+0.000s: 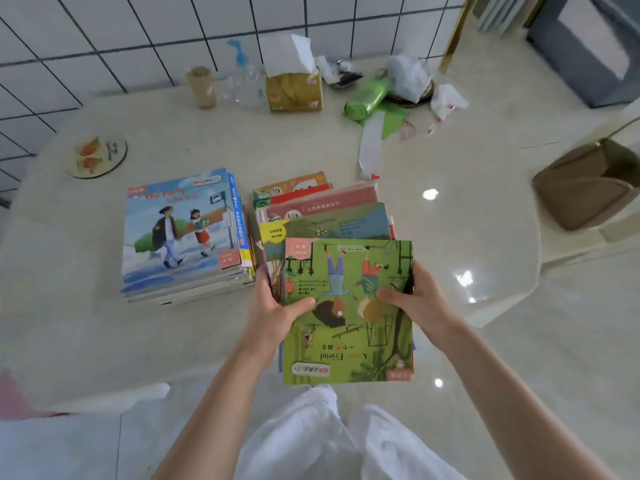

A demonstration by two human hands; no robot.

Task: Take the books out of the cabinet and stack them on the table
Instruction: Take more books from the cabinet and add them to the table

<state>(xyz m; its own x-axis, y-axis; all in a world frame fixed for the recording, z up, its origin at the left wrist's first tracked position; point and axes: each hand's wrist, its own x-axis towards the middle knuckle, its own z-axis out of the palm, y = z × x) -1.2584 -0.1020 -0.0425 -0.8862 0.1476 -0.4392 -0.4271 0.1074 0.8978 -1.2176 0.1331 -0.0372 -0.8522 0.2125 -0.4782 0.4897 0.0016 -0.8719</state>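
Green cover book [349, 306] is held by both hands: left hand [273, 315] grips its left edge w/ thumb on the cover, right hand [412, 299] grips the right edge, thumb also on top. It seems a few more thin books are under it in the same grip, I cannot count them. The held book is above the near edge of the table [450, 237], partly past it, and its title reads upside down from this view.

Just behind it a fanned pile of books [322, 209] lies loose, red and blue-green covers slipped over each other, not squared. Beside it, toward the left edge, is a neat stack [183, 233] w/ a blue cover on top showing two people walking.

Progress, as I judge: many books already are on the table, approx. two groups. The cabinet is not in view, so how many remain inside I cannot tell. Left to do: put down the held books and prob. square the fanned pile
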